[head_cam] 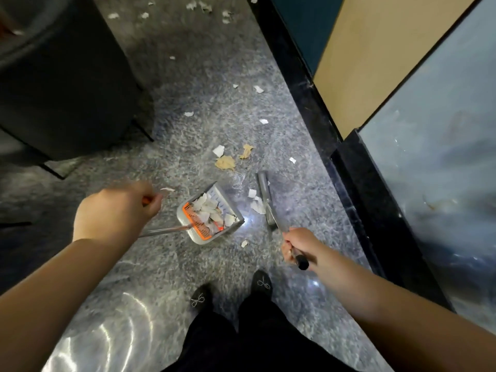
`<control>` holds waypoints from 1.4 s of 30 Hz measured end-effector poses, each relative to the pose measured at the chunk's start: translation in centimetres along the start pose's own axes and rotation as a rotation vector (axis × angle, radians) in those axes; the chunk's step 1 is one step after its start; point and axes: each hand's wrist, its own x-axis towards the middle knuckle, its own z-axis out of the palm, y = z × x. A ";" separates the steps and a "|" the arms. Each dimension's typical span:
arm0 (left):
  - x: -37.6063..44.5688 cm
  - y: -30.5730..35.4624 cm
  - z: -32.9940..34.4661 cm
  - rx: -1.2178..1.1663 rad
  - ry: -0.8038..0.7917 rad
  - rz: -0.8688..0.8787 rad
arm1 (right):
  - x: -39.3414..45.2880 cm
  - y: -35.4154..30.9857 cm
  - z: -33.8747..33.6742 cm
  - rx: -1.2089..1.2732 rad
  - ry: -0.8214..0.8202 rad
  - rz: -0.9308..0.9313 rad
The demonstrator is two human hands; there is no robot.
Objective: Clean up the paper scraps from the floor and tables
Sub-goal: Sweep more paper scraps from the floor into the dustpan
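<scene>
The right hand (295,244) grips the black-tipped handle of a grey broom (265,200), its head touching white paper scraps (256,204) ahead. The left hand (118,210) grips the long handle of a grey, orange-combed dustpan (212,213) holding scraps. More scraps lie farther along the speckled grey floor (188,146).

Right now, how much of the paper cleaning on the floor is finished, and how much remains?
Partly done. The dustpan, held by the left hand on its long handle, already holds a heap of white scraps. The right hand grips the broom, with a few scraps lying between it and the pan. Left: the brown pieces ahead and many white bits farther up the floor. No table is in view.
</scene>
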 end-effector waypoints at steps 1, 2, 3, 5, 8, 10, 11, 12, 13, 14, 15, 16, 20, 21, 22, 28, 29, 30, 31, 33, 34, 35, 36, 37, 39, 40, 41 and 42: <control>-0.3 -0.3 0.0 0.002 0.009 -0.020 | 0.1 -0.4 0.3 -0.026 -0.011 -0.016; -0.7 -0.6 0.0 0.001 0.019 -0.036 | 0.1 -0.7 0.5 -0.043 -0.022 -0.032; -1.0 -0.9 0.1 0.003 0.026 -0.054 | 0.1 -0.9 0.8 -0.051 -0.030 -0.044; -1.7 -1.4 0.0 0.015 0.009 -0.100 | -0.3 -0.9 1.2 -0.060 -0.038 -0.067; -2.6 -2.0 0.1 0.024 0.006 -0.132 | -1.2 -0.7 1.8 -0.066 -0.061 -0.100; -3.4 -2.4 0.0 0.019 -0.006 -0.162 | -1.8 -0.4 2.0 -0.052 -0.071 -0.112; -3.7 -2.6 0.0 0.014 -0.011 -0.176 | -2.0 -0.2 2.1 -0.040 -0.072 -0.108; -4.1 -2.9 0.0 0.011 -0.013 -0.186 | -2.3 0.0 2.3 -0.025 -0.074 -0.096; -4.5 -3.2 0.1 0.007 -0.013 -0.191 | -2.5 0.3 2.5 -0.009 -0.074 -0.075; -4.9 -3.5 0.1 0.000 -0.011 -0.190 | -2.7 0.6 2.7 0.000 -0.070 -0.050; -5.3 -3.8 0.2 -0.007 -0.009 -0.187 | -2.9 1.1 3.0 0.001 -0.059 -0.027; -5.7 -4.1 0.2 -0.013 -0.009 -0.184 | -3.2 1.6 3.3 0.004 -0.048 -0.006; -7.6 -5.8 0.6 -0.037 -0.004 -0.160 | -4.0 4.6 4.2 0.148 -0.058 0.072; -8.3 -6.3 0.7 -0.050 0.000 -0.152 | -4.2 5.5 4.5 0.190 -0.066 0.093; -9.0 -6.8 0.7 -0.064 0.006 -0.147 | -4.4 6.4 4.8 0.216 -0.071 0.108; -12.9 -10.0 1.0 -0.107 0.026 -0.124 | -5.5 12.8 9.3 0.293 -0.044 0.150; -13.5 -10.5 1.0 -0.107 0.006 -0.135 | -5.4 13.8 10.3 0.316 -0.044 0.162; -13.9 -11.0 1.0 -0.105 -0.009 -0.145 | -5.4 14.6 11.2 0.347 -0.048 0.168; -14.3 -11.6 1.0 -0.101 -0.018 -0.154 | -5.4 15.2 12.2 0.379 -0.054 0.168; -14.8 -12.6 1.2 -0.096 -0.016 -0.161 | -5.4 15.8 13.8 0.416 -0.052 0.141; -14.9 -13.0 1.3 -0.094 -0.010 -0.160 | -5.4 15.8 14.5 0.428 -0.048 0.122; -15.1 -13.3 1.5 -0.091 -0.001 -0.159 | -5.3 15.6 15.0 0.444 -0.050 0.105; -15.2 -13.6 1.6 -0.086 0.006 -0.158 | -5.1 15.3 15.5 0.456 -0.058 0.092; -15.3 -13.8 1.7 -0.082 0.011 -0.157 | -4.8 14.9 15.9 0.458 -0.065 0.081; -15.3 -14.3 1.9 -0.082 0.018 -0.160 | -4.1 13.7 16.7 0.447 -0.079 0.062; -15.3 -14.5 2.0 -0.082 0.018 -0.164 | -3.7 13.0 17.0 0.449 -0.089 0.056; -15.2 -14.7 2.1 -0.080 0.017 -0.170 | -3.3 12.2 17.4 0.455 -0.100 0.053; -15.0 -14.9 2.1 -0.079 0.018 -0.175 | -2.9 11.4 17.8 0.463 -0.113 0.052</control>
